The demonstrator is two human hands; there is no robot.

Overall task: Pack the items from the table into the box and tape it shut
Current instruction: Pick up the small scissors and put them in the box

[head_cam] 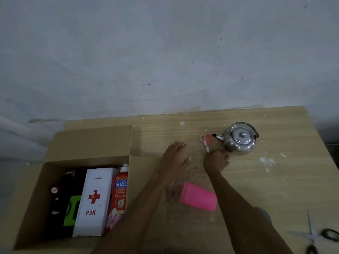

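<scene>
Just right of centre, pink scissors [205, 142]: lying on the table [275, 180], long axis near vertical in the picture, handles toward the top, blade tip pointing down at the right hand [216, 162].
Grip of right hand: nearer one; fingers curled at the blade tip, but I cannot tell whether they pinch it.
Idle left hand [176, 156]: flat, fingers straight, holding nothing, left of the scissors.
Look: small, pink handles, short pale blades.
Beside handles: spout of kettle [240, 138].
Open box [88, 143]: left of frame.

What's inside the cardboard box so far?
The cardboard box holds a white P3K case, a red detergent bottle and dark items beside a green piece. Anything beneath them is hidden.
</scene>
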